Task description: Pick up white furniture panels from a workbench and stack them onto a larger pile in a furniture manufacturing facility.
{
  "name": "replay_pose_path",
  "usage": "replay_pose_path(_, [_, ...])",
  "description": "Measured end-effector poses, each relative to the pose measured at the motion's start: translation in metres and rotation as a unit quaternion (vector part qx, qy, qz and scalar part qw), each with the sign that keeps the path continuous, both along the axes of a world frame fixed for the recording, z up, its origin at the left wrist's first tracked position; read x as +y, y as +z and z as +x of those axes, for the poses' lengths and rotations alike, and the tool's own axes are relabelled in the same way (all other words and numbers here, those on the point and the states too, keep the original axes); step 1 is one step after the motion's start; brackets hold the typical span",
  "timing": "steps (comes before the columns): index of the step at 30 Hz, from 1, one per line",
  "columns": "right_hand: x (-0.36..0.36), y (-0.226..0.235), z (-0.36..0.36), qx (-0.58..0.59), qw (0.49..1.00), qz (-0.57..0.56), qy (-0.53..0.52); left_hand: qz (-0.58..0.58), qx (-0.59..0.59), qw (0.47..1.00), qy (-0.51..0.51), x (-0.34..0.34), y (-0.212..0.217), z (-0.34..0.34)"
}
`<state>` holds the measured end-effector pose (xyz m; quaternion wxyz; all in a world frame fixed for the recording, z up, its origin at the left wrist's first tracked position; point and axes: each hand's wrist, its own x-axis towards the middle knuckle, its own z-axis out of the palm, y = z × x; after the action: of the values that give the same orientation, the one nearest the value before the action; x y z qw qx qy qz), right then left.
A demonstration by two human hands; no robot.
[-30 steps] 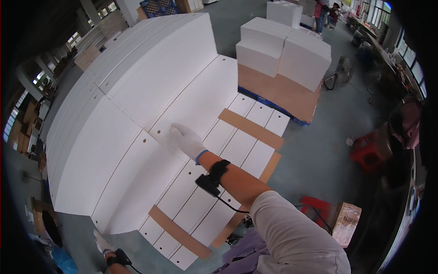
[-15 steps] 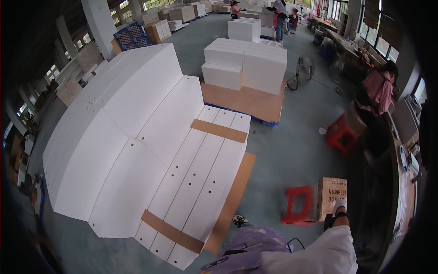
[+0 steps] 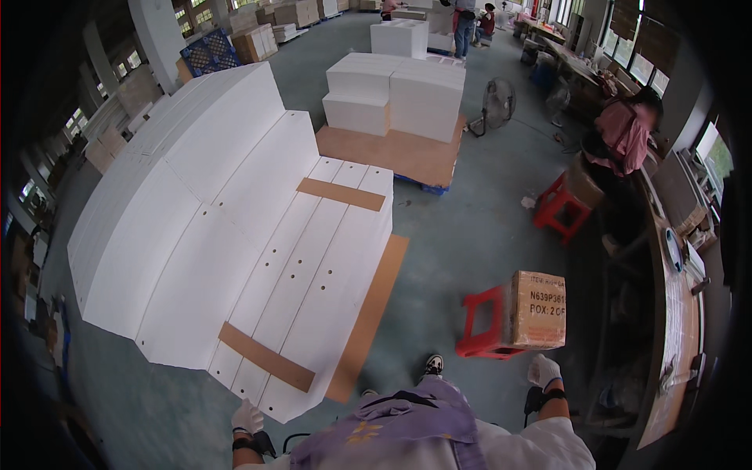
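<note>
My left hand [image 3: 247,417], in a white glove, is beside the near corner of a stack of white boards [image 3: 270,384]; its fingers look loosely extended, with nothing seen in them. Contact with the boards cannot be made out. My right hand [image 3: 544,370], also gloved in white, hangs just below a brown cardboard box [image 3: 537,313]. Its fingers are loosely bent and apart, and it seems to hold nothing. Two brown cardboard strips [image 3: 266,356] lie across the lowest boards, which have small round holes. The box rests on a red plastic stool [image 3: 484,323].
Taller white board stacks [image 3: 188,149] rise at left. Ahead, more white boards [image 3: 427,98] sit on a cardboard-covered pallet [image 3: 392,149]. A floor fan [image 3: 497,106] stands beyond. At right, a person in pink [image 3: 624,137] sits by a long workbench [image 3: 666,313]; another red stool [image 3: 562,207] is nearby.
My view has turned and shifted, so the boards and stool sit further left and higher. My left hand has come into view by the boards' corner. My right hand has dropped below the box.
</note>
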<state>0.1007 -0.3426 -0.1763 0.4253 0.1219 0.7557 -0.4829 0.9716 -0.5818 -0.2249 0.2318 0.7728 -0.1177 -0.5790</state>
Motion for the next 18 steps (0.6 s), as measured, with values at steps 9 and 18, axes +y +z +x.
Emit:
replay_pose_path(9, [0.165, -0.074, -0.086, 0.032, 0.993, 0.118, 0.004, -0.082, -0.063, 0.982, -0.159, -0.074, 0.003, -0.170])
replay_pose_path(18, [0.139, -0.123, -0.206, -0.053, 0.994, 0.009, -0.092, -0.113, -0.099, 0.949, -0.278, -0.177, 0.085, -0.405])
